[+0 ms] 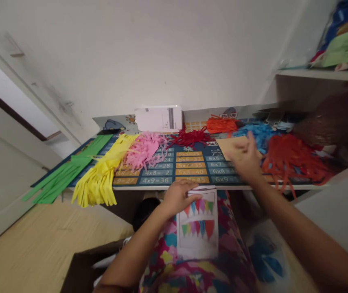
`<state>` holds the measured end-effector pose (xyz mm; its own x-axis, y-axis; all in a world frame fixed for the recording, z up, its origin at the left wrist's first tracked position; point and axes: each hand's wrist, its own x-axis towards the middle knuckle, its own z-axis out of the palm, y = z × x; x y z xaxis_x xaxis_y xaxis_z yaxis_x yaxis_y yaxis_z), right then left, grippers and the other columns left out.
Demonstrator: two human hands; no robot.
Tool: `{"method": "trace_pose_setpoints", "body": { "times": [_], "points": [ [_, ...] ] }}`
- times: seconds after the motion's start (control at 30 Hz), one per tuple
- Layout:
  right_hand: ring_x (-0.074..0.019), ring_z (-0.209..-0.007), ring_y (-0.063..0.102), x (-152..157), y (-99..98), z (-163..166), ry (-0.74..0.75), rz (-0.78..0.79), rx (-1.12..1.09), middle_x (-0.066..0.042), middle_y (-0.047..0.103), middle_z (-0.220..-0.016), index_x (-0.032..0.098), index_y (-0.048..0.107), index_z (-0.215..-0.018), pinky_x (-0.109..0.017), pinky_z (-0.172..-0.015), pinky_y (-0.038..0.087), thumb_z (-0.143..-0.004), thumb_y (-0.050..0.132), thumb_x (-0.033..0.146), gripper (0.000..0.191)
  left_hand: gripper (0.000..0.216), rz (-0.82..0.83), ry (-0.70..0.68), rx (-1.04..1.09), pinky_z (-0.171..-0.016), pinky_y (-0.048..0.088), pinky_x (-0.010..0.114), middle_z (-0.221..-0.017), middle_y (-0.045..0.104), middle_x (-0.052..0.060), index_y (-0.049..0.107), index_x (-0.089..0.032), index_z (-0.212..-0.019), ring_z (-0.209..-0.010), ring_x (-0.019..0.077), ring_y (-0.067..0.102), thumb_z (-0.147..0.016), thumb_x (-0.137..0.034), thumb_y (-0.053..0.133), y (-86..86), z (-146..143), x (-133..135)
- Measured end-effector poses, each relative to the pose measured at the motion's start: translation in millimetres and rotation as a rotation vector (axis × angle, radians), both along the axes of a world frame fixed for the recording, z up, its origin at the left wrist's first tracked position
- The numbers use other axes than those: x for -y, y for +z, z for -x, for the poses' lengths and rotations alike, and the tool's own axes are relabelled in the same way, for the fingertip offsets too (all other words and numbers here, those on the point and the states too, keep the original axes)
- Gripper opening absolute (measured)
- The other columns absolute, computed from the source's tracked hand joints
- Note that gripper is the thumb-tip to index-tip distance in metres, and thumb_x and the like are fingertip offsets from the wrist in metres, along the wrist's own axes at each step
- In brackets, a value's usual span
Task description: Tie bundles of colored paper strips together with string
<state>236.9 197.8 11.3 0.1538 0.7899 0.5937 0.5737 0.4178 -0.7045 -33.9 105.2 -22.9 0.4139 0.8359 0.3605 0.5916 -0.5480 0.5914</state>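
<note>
Patterned clothing [202,273] beneath printed packet [197,224], left fingers [182,189] at top.

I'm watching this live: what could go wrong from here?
The yellow strips overhang the desk's front edge, so a brush could pull them off. The red strips beside the right hand dangle too and might snag on that arm. The printed packet, steadied by the left hand, might slip if released.
</note>
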Motion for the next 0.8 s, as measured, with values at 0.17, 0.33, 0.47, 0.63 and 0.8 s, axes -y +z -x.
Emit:
{"method": "trace_pose_setpoints", "body": {
  "times": [0.17, 0.33, 0.47, 0.63, 0.8],
  "points": [
    [-0.0252, -0.112, 0.065, 101, -71.2, 41, 0.615, 0.263, -0.178, -0.006, 0.074, -0.108, 0.029, 0.013, -0.157, -0.049, -0.106, 0.043, -0.086, 0.07, 0.039, 0.091, 0.031, -0.22, -0.006, -0.17, -0.086, 0.053, 0.038, -0.106, 0.075, 0.011, 0.072, -0.019, -0.113, -0.097, 0.0242, 0.068, -0.093, -0.04, 0.061, 11.3, 6, 25],
    [-0.0214, -0.107, 0.067, 131, -79.3, 53, 0.632, 0.215, -0.465, -0.004, 0.072, -0.109, 0.037, 0.014, -0.155, -0.042, -0.095, 0.053, -0.085, 0.073, 0.029, 0.092, 0.026, -0.277, -0.043, -0.147, -0.086, 0.054, 0.032, -0.103, 0.076, 0.007, 0.074, -0.019, -0.101, -0.096, 0.0204, 0.071, -0.094, -0.04, 0.059, 34.4, 9, 49],
    [-0.0183, -0.098, 0.069, 139, -67.1, 57, 0.703, 0.192, -0.545, -0.001, 0.07, -0.105, 0.041, 0.019, -0.154, -0.032, -0.081, 0.058, -0.082, 0.077, 0.022, 0.094, 0.023, -0.084, -0.033, -0.204, -0.075, 0.054, 0.026, -0.094, 0.078, 0.004, 0.074, -0.02, -0.098, -0.086, 0.0177, 0.073, -0.093, -0.038, 0.062, 54.1, 6, 56],
    [-0.0163, -0.093, 0.069, 151, -59.6, 59, 0.722, 0.156, -0.557, -0.001, 0.07, -0.105, 0.04, 0.021, -0.154, -0.031, -0.08, 0.059, -0.082, 0.076, 0.016, 0.094, 0.029, -0.026, -0.157, -0.336, -0.074, 0.051, 0.024, -0.1, 0.078, 0.004, 0.073, -0.023, -0.113, -0.088, 0.0174, 0.072, -0.096, -0.04, 0.057, 68.7, 6, 55],
    [-0.0153, -0.096, 0.07, 160, -60.3, 60, 0.776, 0.118, -0.631, -0.001, 0.072, -0.108, 0.042, 0.024, -0.152, -0.031, -0.083, 0.059, -0.082, 0.075, 0.015, 0.091, 0.032, -0.002, -0.252, -0.355, -0.073, 0.049, 0.024, -0.097, 0.076, 0.003, 0.069, -0.026, -0.12, -0.085, 0.0157, 0.071, -0.095, -0.043, 0.057, 74.6, 7, 57]
  ]
}}
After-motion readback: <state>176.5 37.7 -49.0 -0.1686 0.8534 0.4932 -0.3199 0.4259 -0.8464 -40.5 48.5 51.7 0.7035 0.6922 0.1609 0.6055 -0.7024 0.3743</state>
